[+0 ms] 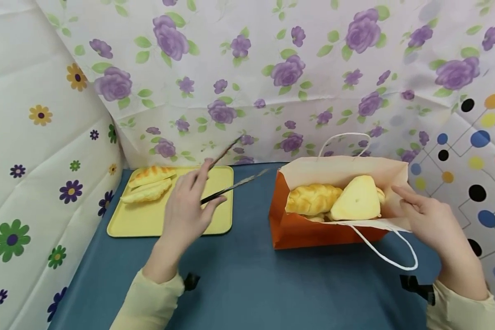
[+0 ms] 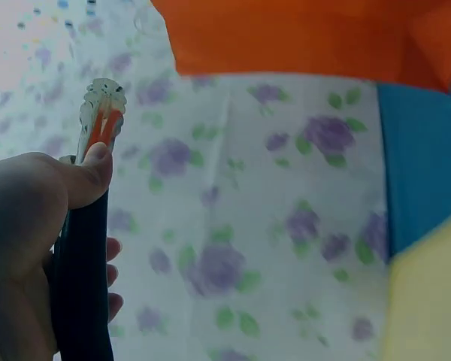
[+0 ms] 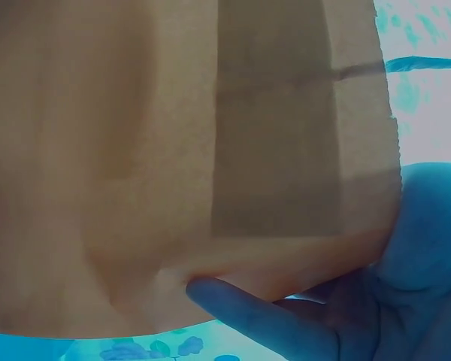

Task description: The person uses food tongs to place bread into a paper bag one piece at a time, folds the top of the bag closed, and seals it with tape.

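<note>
My left hand (image 1: 187, 206) holds a pair of tongs (image 2: 86, 271) with black handles and scalloped metal tips. The tongs' arms are spread with nothing between them, pointing from the yellow tray (image 1: 140, 222) towards an orange paper bag (image 1: 313, 237). On the bag's right side, my right hand (image 1: 433, 222) grips the upper edge, a finger pressing the inner wall. Inside the wide-mouthed bag sit a braided bread (image 1: 313, 198) and a pale triangular bread (image 1: 356, 201), with more pieces partly hidden beneath. Two long breads (image 1: 147, 190) lie on the tray's left part.
White cord handles (image 1: 346, 134) stand up behind the bag's mouth and hang at its front. A blue cloth (image 1: 239, 284) covers the table. Flowered sheets (image 1: 255, 68) enclose the back and left, and a dotted sheet (image 1: 478, 183) the right.
</note>
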### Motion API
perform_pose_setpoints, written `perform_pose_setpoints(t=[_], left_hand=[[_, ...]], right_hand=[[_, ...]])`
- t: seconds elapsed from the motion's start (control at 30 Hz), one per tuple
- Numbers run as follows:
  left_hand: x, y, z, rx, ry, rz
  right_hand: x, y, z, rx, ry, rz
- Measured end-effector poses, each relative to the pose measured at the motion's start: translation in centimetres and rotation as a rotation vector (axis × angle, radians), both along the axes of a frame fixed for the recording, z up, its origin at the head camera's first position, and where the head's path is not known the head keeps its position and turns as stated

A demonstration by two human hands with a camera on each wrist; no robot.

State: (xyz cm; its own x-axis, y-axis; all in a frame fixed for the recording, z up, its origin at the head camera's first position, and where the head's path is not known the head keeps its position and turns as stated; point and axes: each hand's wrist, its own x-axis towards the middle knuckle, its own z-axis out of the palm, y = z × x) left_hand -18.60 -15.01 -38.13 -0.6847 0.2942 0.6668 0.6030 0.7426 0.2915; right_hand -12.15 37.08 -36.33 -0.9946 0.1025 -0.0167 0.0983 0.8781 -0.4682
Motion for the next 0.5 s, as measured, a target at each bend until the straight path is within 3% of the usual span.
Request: perform_pose_setpoints(t=[0.2, 0.5], left_hand=[[1.4, -5.3, -4.6, 0.074, -0.149, 0.115], [3.9, -10.8, -8.6, 0.136, -0.269, 0.241]], right_hand=[[0.1, -0.3, -0.2, 0.008, 0.046, 0.001], [0.3, -0.3, -0.5, 0.006, 0.049, -0.004]])
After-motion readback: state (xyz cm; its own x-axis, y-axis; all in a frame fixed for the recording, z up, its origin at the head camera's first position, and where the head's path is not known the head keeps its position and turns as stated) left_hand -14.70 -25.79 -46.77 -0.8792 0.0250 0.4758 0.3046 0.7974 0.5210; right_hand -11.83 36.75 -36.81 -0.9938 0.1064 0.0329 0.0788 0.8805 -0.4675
